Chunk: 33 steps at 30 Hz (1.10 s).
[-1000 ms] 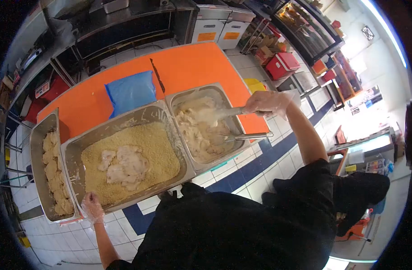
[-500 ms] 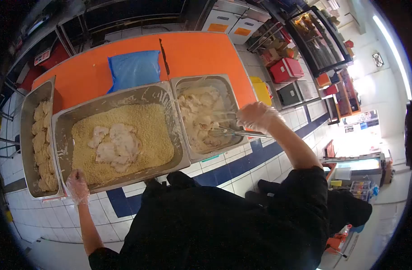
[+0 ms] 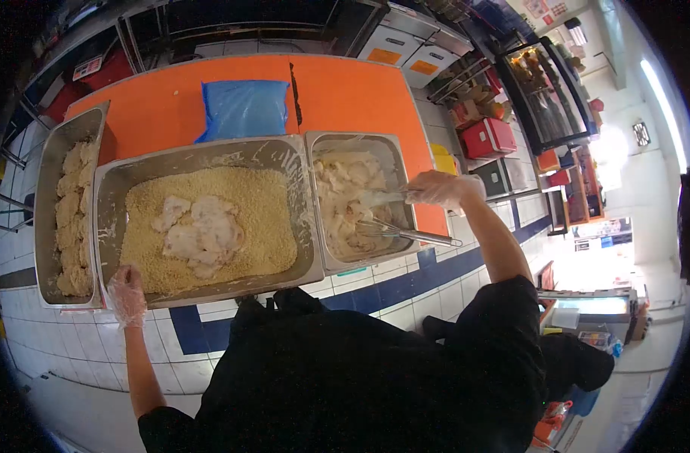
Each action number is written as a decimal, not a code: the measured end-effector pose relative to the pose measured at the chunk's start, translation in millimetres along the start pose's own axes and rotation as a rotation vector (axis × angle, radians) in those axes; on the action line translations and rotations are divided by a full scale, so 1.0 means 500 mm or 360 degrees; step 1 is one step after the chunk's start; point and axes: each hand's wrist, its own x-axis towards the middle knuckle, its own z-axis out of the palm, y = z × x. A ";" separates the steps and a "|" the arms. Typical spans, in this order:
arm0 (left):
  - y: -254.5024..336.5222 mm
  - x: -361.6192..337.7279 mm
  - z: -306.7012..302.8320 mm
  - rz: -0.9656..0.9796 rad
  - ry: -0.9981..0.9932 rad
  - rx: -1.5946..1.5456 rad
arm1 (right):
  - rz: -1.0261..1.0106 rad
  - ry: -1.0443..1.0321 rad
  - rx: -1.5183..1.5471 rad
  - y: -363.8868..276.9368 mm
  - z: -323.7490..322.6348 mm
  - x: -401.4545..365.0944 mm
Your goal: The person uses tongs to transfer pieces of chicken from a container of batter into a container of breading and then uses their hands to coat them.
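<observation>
My gloved left hand (image 3: 126,293) has its fingers closed at the near-left corner of a large metal pan (image 3: 311,219). Yellowish crumbs (image 3: 273,253) fill the pan's bottom, and wet, batter-coated pieces of raw meat, looking like chicken (image 3: 209,234), lie in the middle. Over the right edge of a smaller metal pan (image 3: 330,260), my gloved right hand (image 3: 444,189) is closed on a pale, blurred utensil (image 3: 386,198) that points left into it. That pan contains battered pieces (image 3: 352,174). A whisk (image 3: 416,235) rests in it, handle sticking out over the near-right rim.
A narrow metal pan (image 3: 47,219) of crumb-coated pieces (image 3: 73,219) stands at the left. Behind the pans, a blue plastic bag (image 3: 245,109) lies on the orange table (image 3: 352,90). A red cooler (image 3: 488,138) and a glass display case (image 3: 545,94) stand beyond at the right.
The view has shifted, moving the table slightly right in the picture. My right hand is farther from the whisk, whose handle now shows fully. My left hand stays at the pan's corner.
</observation>
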 end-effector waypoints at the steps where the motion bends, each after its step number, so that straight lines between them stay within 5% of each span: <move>1: 0.001 0.000 0.001 -0.0058 -0.0013 -0.0027 | -0.0095 0.0082 0.0092 0.008 -0.013 -0.025; 3: -0.003 0.002 0.001 -0.0116 -0.0028 -0.0064 | -0.0183 0.0163 0.0176 -0.006 -0.054 -0.066; 5: -0.018 0.004 0.002 -0.0100 -0.0147 -0.0075 | 0.0378 -0.0163 0.0382 -0.053 -0.116 -0.114; 8: -0.030 0.006 0.010 -0.0204 -0.0216 -0.0126 | 0.0097 0.0204 0.0288 -0.048 -0.134 -0.163; 10: -0.027 0.006 0.010 -0.0188 -0.0185 -0.0145 | 0.0247 0.0214 0.0410 -0.108 -0.178 -0.198; 14: -0.020 0.000 0.008 -0.0110 -0.0046 -0.0048 | -0.0269 0.0353 -0.0694 -0.126 -0.093 -0.143; 16: -0.032 -0.004 0.018 -0.0116 -0.0033 -0.0074 | -0.0138 0.0217 -0.0563 -0.190 -0.009 -0.096; 18: -0.033 -0.006 0.023 -0.0128 -0.0004 -0.0109 | -0.0099 0.0375 0.0125 -0.181 0.157 -0.008; 22: -0.023 0.001 0.011 -0.0132 -0.0066 -0.0077 | 0.0138 0.0242 0.0706 -0.240 0.119 -0.074; 24: -0.028 0.003 0.014 -0.0125 -0.0156 -0.0040 | -0.0499 0.0800 0.1470 -0.206 0.138 -0.128; 25: -0.033 0.000 0.020 -0.0150 -0.0101 -0.0098 | -0.0487 0.0806 0.1473 -0.199 0.124 -0.147; 27: -0.039 -0.001 0.032 -0.0163 -0.0052 -0.0168 | 0.0629 0.0302 0.1969 -0.185 0.096 -0.183; 33: -0.068 -0.003 0.042 -0.0173 -0.0099 -0.0168 | 0.0305 0.0588 0.1627 -0.131 0.244 -0.135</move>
